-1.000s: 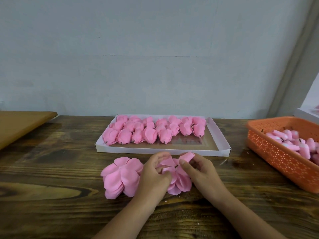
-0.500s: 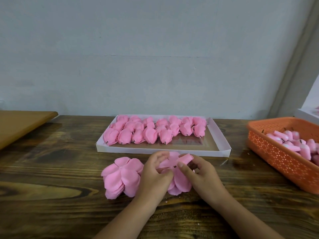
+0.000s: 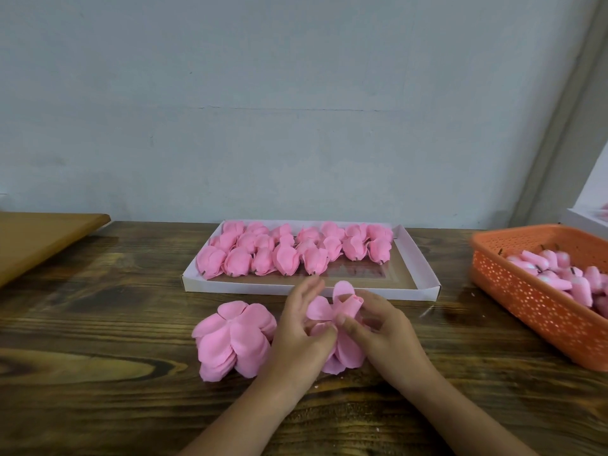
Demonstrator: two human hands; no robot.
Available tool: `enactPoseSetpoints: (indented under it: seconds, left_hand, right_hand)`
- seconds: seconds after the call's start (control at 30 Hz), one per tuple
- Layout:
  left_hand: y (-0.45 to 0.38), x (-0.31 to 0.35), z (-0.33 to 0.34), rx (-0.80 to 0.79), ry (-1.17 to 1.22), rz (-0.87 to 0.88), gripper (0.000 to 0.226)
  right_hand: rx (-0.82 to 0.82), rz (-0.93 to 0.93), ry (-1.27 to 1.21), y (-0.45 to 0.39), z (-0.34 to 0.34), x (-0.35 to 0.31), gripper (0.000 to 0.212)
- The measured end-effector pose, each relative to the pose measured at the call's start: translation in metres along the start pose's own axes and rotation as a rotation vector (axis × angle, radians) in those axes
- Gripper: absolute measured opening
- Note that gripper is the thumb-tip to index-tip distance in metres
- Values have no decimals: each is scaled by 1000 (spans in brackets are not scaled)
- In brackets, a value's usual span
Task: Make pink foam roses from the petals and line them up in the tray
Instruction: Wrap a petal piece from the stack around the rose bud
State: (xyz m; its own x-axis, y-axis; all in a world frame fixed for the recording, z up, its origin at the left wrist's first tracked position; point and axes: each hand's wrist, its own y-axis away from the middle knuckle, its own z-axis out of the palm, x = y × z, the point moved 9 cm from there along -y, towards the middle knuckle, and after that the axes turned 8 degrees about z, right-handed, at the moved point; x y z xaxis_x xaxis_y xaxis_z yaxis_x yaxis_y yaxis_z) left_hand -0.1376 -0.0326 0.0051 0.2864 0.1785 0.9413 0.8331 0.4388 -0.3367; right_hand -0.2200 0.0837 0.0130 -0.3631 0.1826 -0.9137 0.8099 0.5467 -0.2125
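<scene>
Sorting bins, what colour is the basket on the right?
Orange basket, in the head view.

A single head-worn, wide-angle camera gave the only view, so no second view shared any of the scene. It looked forward and down from the person's own position, facing a pale wall [image 3: 296,110] across a dark wooden table [image 3: 98,373]. Both forearms entered from the bottom edge, with the left hand [image 3: 301,337] and right hand [image 3: 383,335] close below centre. The white tray [image 3: 418,278] lay just beyond them, and an orange basket [image 3: 526,311] was cut by the right edge.
</scene>
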Motion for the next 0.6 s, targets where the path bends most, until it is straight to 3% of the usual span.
enactPoseSetpoints:
  seconds: [0.13,0.27,0.47,0.6]
  left_hand:
    - [0,2,1,-2,-1,1,69]
    - [1,0,1,-17,-33,6,72]
    - [-1,-1,-10,107,12,-16,79]
    - [-3,-11,-17,193,110,-111,68]
  right_hand:
    - [34,13,-119,1,-3,-2,32]
    - [102,46,-195,1,-9,4,60]
    - [123,-17,-181,2,-10,-2,32]
    - [114,-34,-231,3,-9,-1,24]
